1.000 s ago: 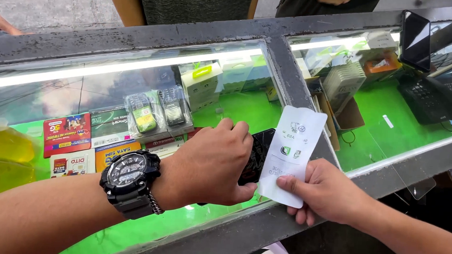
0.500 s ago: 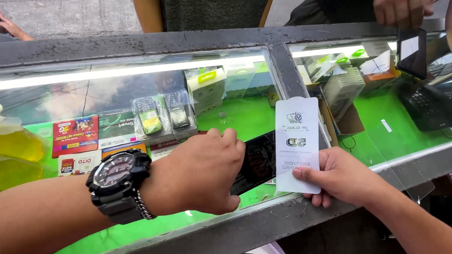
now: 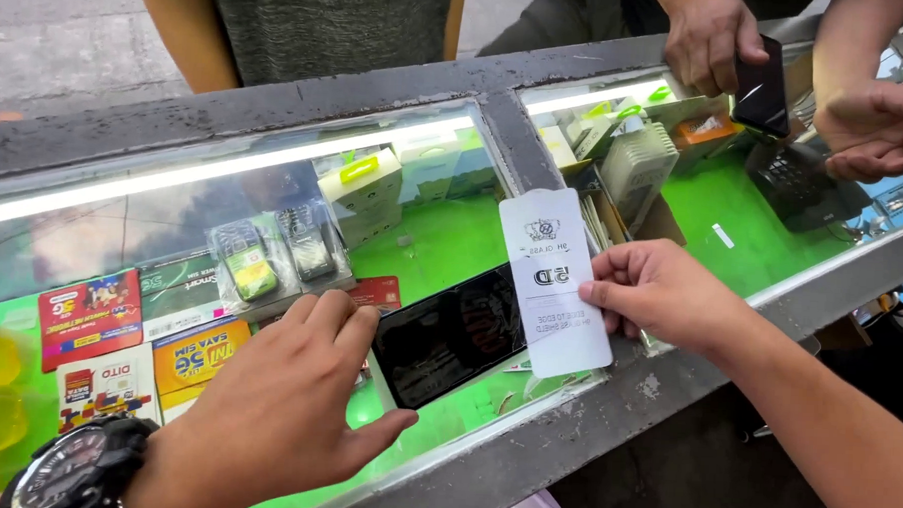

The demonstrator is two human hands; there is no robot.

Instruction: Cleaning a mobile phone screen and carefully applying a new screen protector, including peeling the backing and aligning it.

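Left hand [image 3: 276, 418] lifted, open | phone [image 3: 451, 334] long axis up-right | right hand [image 3: 660, 291] pinches sleeve [image 3: 556, 283]

Black phone [image 3: 449, 336], white protector sheet [image 3: 556, 283] with grey print, green case floor [image 3: 743, 209], black wristwatch [image 3: 79, 468]

A chunky black wristwatch [image 3: 79, 468] with a round dark dial is worn on the left wrist, at 7 o'clock. Both forearms are bare; no sleeves, rings or gloves are seen.
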